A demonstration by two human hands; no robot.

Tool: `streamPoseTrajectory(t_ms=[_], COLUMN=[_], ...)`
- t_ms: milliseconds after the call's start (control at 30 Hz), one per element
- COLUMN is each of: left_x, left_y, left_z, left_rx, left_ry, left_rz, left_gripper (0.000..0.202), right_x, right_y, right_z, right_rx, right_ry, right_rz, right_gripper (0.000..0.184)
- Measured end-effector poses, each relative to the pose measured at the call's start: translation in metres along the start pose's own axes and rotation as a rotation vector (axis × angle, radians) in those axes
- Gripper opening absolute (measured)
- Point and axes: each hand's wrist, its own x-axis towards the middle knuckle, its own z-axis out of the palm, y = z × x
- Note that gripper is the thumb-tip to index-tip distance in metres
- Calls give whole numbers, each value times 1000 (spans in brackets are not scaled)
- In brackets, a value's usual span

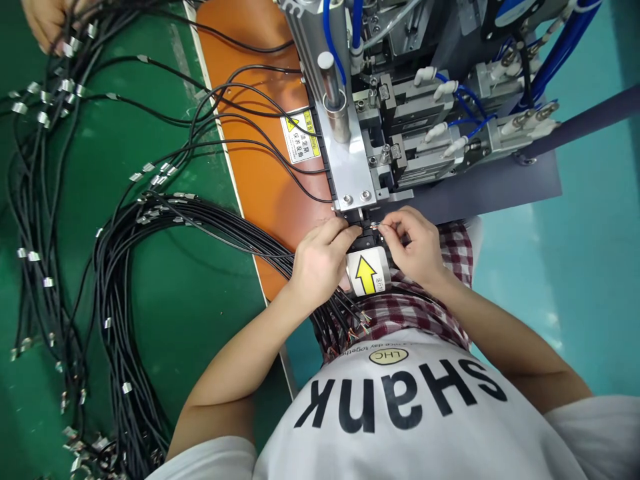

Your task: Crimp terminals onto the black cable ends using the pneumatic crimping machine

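Note:
My left hand (320, 259) is closed, thumb and fingertips together at the left of a small black fixture (369, 239) on the machine's front. What those fingers hold is hidden. From the right side, my right hand (414, 245) pinches thin wires (375, 225) at the same fixture. Beneath my left wrist runs a bundle of black cables (235, 230), its stripped ends showing coloured wires (363, 323) near my lap. A label with a yellow arrow (367, 272) sits just below the fixture, between my hands.
The machine (350, 160) stands ahead, with blue air tubes (467, 100) at right. Several cables cross the orange mat (260, 157) into it. More black cables with metal connectors (37, 257) lie on the green table (200, 360). Another person's hand (47, 23) touches cables at top left.

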Motion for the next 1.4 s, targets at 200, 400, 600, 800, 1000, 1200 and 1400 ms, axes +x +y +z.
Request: streamPoseTrajectory(t_ms=[200, 400, 600, 800, 1000, 1200, 1400], left_x=[-1, -1, 0, 0, 0, 0, -5], left_y=[-2, -2, -1, 1, 2, 0, 15], left_z=[2, 2, 2, 3, 2, 3, 0], left_rx=[-23, -35, -22, 41, 123, 76, 262], left_ry=[27, 26, 21, -2, 19, 36, 30], left_rz=[0, 0, -11, -20, 15, 37, -18], left_gripper=[32, 31, 32, 35, 30, 31, 33], right_x=[6, 11, 15, 17, 19, 20, 11], right_y=[14, 11, 2, 6, 7, 6, 8], right_z=[-6, -7, -1, -1, 0, -2, -1], right_rx=[349, 442, 517, 507, 550, 530, 681], right_ry=[-182, -198, -189, -220, -257, -260, -240], right_rz=[323, 383, 410, 425, 474, 473, 546], right_gripper=[25, 34, 28, 26, 28, 33, 37])
